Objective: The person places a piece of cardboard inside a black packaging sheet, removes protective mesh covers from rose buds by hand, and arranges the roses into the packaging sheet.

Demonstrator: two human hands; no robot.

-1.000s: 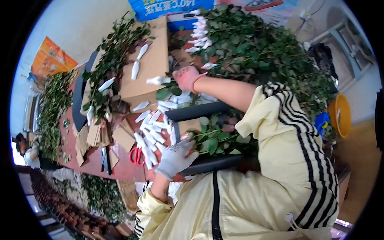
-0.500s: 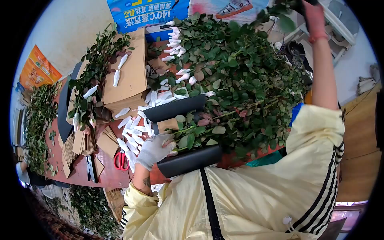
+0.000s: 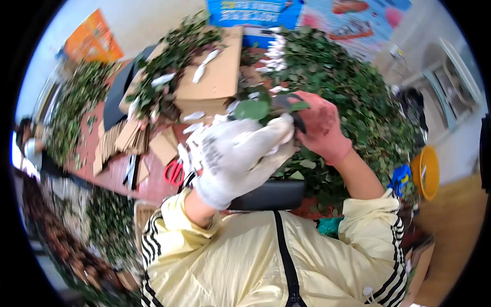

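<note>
Both my hands meet in front of my chest, above the table. My left hand (image 3: pixel 235 156), in a white knit glove, is closed with its fingers curled; a pale bud-like shape shows at its fingertips. My right hand (image 3: pixel 321 125), in a pinkish-red glove with dark fingertips, is closed against the left fingertips. Green leaves (image 3: pixel 251 109) of a rose stem stick out between them; most of the stem is hidden. Beneath the hands lies a black padded bar (image 3: pixel 271 195). Behind the right hand spreads a big heap of leafy rose stems (image 3: pixel 337 71).
White net sleeves (image 3: pixel 192 153), red-handled scissors (image 3: pixel 174 173) and cardboard pieces (image 3: pixel 163 146) lie on the red table (image 3: pixel 110 176). A cardboard stack (image 3: pixel 209 77) stands behind. At right is a yellow basin (image 3: pixel 425 173). Another person (image 3: pixel 36 148) is at far left.
My right hand has come down from the upper right with the leafy stem to meet my left hand. The left hand has risen off the stems between the black bars. The view has shifted.
</note>
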